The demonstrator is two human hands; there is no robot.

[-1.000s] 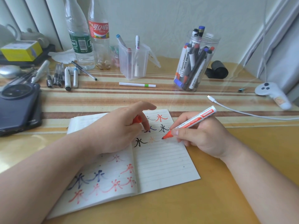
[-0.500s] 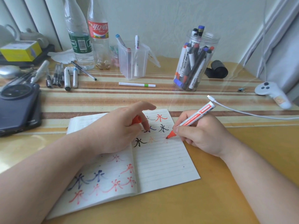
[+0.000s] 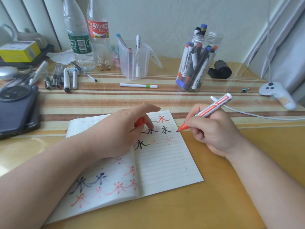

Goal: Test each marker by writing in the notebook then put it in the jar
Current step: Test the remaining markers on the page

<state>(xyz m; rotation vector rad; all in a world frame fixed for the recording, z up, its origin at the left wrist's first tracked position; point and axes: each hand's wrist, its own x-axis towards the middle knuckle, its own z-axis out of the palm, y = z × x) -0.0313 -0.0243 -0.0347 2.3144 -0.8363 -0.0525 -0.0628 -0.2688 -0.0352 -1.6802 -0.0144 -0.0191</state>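
1. Marker (image 3: 208, 111), the red one, is pinched in the right hand (image 3: 214, 131), fingers curled round the barrel near the tip. Tip sits at the right edge of the notebook (image 3: 165, 166) page; can't tell if it's touching paper.
2. Long axis: tip low and pointing left at the page, tail up and angled toward the far right corner of the counter (image 3: 214, 204).
3. Left hand (image 3: 118, 134) rests on the notebook across the fold, with the red cap (image 3: 139, 122) tucked between its fingers. Hands are apart, page between them.
4. Jar (image 3: 216, 38) stands near the counter's far edge, stuffed with markers, pretty much straight ahead of the right hand, so that hand is the nearer one.
5. My guess: the writing test looks about done (faint red marks on the third row). So the cap goes on first, meaning the hands have to meet, then it's a forward reach to drop it in the jar.
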